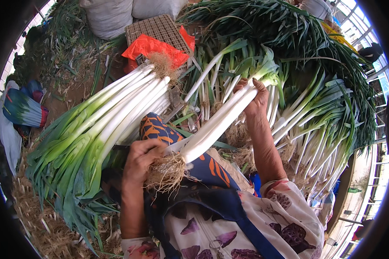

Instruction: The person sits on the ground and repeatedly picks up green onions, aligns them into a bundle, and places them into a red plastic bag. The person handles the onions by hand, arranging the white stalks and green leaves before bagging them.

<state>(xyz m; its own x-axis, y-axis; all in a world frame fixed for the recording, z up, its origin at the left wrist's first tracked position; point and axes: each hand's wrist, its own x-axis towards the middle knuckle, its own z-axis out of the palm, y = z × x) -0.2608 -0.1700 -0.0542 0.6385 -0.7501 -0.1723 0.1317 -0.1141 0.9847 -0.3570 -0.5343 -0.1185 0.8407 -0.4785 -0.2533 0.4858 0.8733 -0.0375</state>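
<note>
Two or so thick leeks [218, 121] lie slantwise over my lap, their roots [170, 171] toward me and their green tops up and to the right. My right hand [257, 94] grips them near the base of the leaves. At the root end, my left hand [146, 157] has its fingers curled at a flat whitish strip beside the leek bases; whether this is a blade or a leaf I cannot tell. To the left rests a large pile of cleaned leeks [116, 113], white stems and roots up, leaves hanging down left.
An orange-red plastic bag [155, 50] lies on an upturned brown plastic crate [159, 29]. White sacks [108, 16] stand behind. Untrimmed leeks [324, 129] are heaped at the right and back. Leaf scraps and cut roots [58, 230] cover the ground at left.
</note>
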